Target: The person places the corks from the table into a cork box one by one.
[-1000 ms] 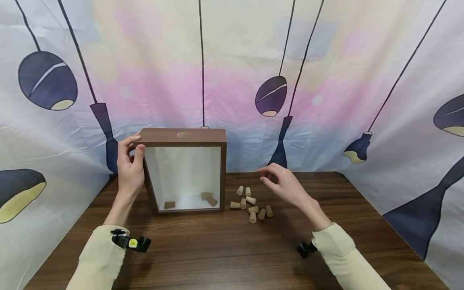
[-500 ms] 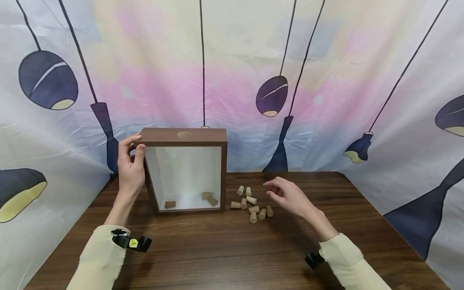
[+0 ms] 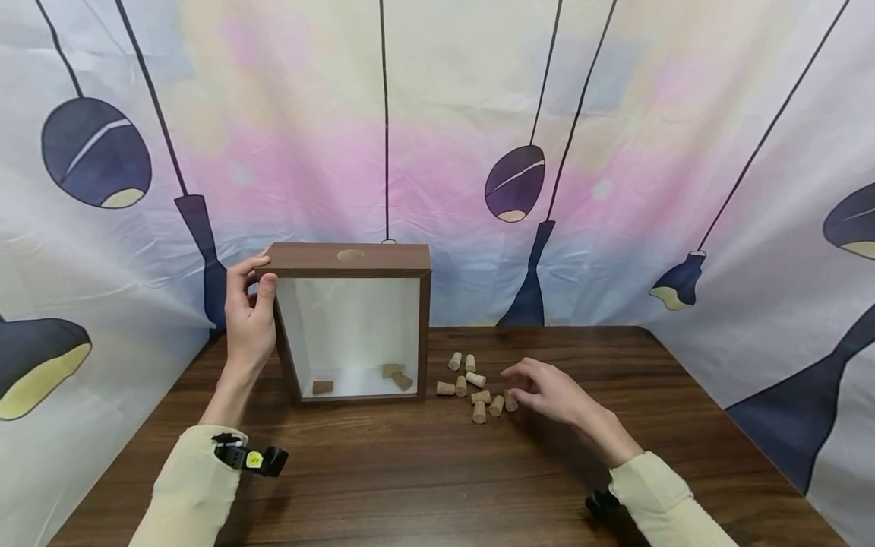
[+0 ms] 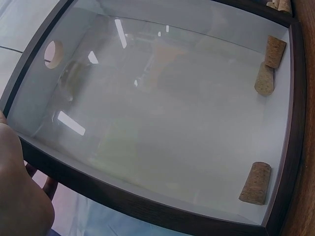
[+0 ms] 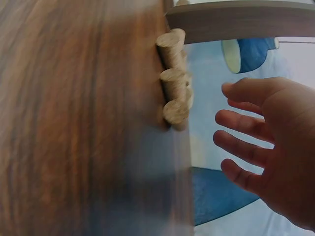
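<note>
A brown wooden shadow box frame (image 3: 424, 334) with a clear front stands upright on the table, an oval hole (image 3: 351, 255) in its top. My left hand (image 3: 249, 323) grips its upper left corner, thumb on the front edge. Inside, on the white floor, lie a cork (image 4: 256, 183) at one side and two touching corks at the other. To the right of the frame, several loose corks (image 3: 480, 412) lie and stand in a cluster. My right hand (image 3: 554, 391) hovers just beside the rightmost cork (image 3: 510, 401), its fingers spread and loosely bent, holding nothing in the right wrist view.
The dark wood-grain table (image 3: 410, 471) reaches back to a hanging fabric backdrop (image 3: 451, 152) printed with lamps. Black wrist cameras are strapped near both cuffs, the left one (image 3: 273, 461) showing most fully.
My right hand has come down and slightly right, to the near right side of the cork cluster. The left hand keeps its grip, and the frame has stayed in place.
</note>
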{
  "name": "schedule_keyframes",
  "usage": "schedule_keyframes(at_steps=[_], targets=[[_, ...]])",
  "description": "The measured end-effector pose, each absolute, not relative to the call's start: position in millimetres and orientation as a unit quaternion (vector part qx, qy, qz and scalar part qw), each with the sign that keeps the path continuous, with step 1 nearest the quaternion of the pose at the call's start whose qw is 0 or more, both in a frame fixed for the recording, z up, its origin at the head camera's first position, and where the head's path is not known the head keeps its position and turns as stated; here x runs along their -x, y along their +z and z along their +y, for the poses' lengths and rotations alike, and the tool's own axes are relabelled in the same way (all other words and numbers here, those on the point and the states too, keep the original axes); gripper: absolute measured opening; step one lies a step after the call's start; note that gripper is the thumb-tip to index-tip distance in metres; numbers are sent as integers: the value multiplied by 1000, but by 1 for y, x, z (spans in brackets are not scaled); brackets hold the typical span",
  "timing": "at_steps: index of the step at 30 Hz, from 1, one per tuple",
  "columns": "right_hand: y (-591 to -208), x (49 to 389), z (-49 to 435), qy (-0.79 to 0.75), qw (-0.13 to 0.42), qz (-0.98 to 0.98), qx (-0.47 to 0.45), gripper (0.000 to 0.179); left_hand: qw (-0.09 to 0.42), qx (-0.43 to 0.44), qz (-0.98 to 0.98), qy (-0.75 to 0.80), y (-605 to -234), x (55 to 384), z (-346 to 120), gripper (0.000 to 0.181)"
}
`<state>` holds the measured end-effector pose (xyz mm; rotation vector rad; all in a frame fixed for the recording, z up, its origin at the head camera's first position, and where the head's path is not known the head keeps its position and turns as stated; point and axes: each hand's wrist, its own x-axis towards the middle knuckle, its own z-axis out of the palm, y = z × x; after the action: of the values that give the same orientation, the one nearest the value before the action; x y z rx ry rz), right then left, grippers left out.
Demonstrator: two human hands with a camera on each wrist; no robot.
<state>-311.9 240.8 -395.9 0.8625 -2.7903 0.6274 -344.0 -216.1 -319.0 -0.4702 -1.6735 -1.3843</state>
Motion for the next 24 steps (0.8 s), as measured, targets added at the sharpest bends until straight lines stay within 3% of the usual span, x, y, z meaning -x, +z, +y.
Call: schedule_keyframes(at_steps=[14,24], targets=[[-414,319,255,167,22,-947,-274,39,445,188,-677,-556,-320,346,-217,36],[-421,324,258,171,19,-944,-280,37,446,196,-672,-558,-314,335,-212,35]])
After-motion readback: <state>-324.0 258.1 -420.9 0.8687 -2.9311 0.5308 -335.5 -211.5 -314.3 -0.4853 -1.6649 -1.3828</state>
